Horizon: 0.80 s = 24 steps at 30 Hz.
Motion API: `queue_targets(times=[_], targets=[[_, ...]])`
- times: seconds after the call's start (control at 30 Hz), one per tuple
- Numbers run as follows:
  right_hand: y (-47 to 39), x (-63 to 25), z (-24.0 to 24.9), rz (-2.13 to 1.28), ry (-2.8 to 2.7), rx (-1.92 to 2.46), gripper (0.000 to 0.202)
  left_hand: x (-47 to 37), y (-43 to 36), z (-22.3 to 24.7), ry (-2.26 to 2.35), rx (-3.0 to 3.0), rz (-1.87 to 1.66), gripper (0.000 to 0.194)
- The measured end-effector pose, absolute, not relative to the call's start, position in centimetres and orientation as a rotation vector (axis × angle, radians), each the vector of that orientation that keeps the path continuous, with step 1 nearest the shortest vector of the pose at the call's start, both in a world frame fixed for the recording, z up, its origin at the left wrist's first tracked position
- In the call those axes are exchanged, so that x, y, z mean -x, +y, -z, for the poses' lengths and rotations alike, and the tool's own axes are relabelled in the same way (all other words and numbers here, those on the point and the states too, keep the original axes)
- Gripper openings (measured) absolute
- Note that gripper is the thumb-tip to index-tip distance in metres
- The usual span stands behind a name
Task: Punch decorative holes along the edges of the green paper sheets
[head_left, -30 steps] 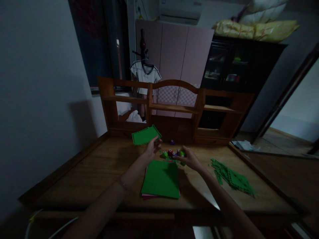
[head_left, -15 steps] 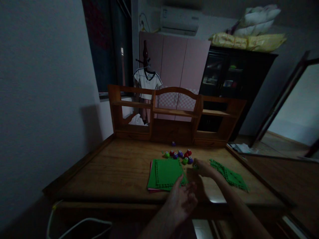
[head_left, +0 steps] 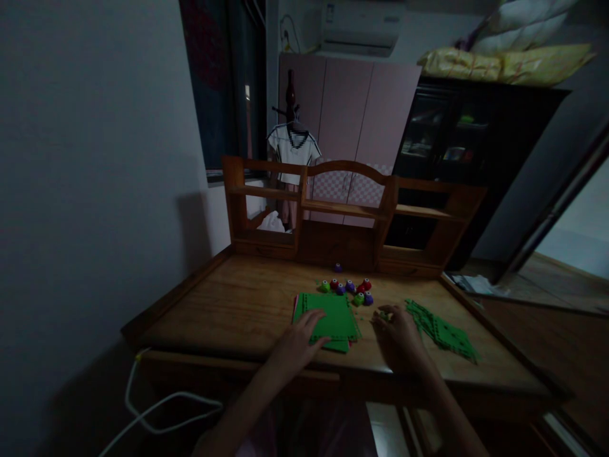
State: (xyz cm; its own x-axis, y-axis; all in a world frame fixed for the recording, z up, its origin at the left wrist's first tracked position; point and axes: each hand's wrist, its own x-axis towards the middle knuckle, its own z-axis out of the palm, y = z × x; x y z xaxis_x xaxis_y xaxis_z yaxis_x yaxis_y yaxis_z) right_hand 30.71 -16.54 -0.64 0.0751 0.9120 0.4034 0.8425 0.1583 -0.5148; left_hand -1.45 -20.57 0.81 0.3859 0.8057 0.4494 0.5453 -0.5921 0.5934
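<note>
My left hand rests with its fingers spread over the left front part of a stack of green paper sheets, whose edges carry rows of small punched holes. A pink edge peeks out from under the stack. To the right, my right hand is low over the table, its fingertips closed around a small green thing, partly hidden by the fingers. Behind the sheets stand several small knobbed craft punches, among them a green punch, a purple punch and a red punch.
More punched green paper lies right of my right hand. One purple punch stands farther back, before the wooden shelf unit. Tiny green scraps dot the wooden tabletop. A white cable hangs at the lower left.
My left hand has turned over and settled on the green sheets, which lie slightly rotated. My right hand has drawn back from the punches towards me. The camera view has shifted.
</note>
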Motion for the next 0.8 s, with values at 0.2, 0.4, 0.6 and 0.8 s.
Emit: queue_targets(times=[0.2, 0.4, 0.6, 0.8], targets=[[-21.4, -28.5, 0.2, 0.043, -1.76, 1.512, 0.03, 0.3, -19.7, -0.6, 1.22, -2.665, -0.616, 0.034], [-23.6, -24.8, 0.3, 0.089, -1.831, 1.353, 0.03, 0.5, -19.0, -0.8, 1.206, -3.027, -0.334, 0.018], [-22.3, -21.0, 0.6, -0.014, -2.108, 1.224, 0.035, 1.6, -18.8, -0.7, 1.183, -3.186, -0.354, 0.006], [-21.5, -18.7, 1.5, -0.143, -2.051, 1.222, 0.022, 3.3, -18.8, -1.4, 1.191, -3.014, -0.492, 0.012]])
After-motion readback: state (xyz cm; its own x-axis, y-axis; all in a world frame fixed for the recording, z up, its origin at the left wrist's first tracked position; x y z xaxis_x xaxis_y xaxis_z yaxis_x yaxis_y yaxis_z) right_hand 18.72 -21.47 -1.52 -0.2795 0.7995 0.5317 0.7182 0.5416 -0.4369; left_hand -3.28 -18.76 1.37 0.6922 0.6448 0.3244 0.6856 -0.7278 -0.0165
